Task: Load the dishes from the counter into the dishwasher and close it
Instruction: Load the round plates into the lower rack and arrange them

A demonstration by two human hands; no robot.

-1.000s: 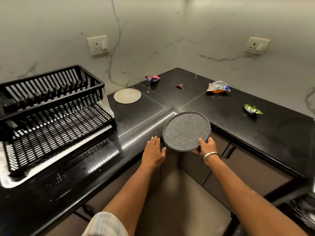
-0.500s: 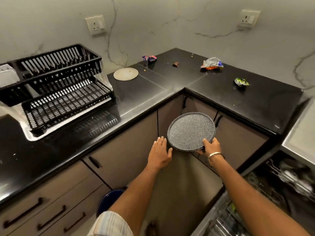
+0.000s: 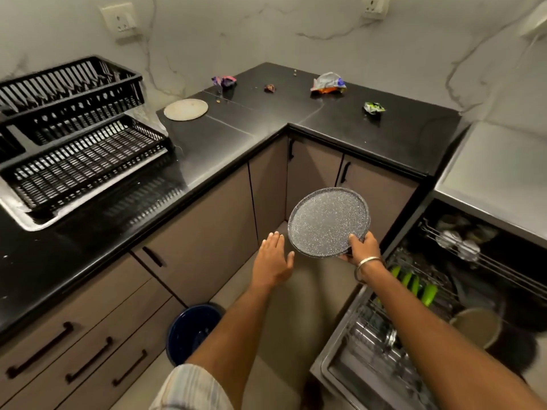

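Right hand [image 3: 362,250] pinches speckled plate [image 3: 327,221] by rim; left hand [image 3: 270,263] open, empty; dishwasher [image 3: 444,306] at 4 o'clock; we judge one-handed rim grip risks slip

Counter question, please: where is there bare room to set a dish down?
Bare stretch of counter between the dish rack and the inner corner, and right of the green wrapper. Back corner is cluttered with wrappers beside the beige plate.

Black dish rack [image 3: 74,137], crumpled wrappers [image 3: 328,83], blue bin [image 3: 192,331]
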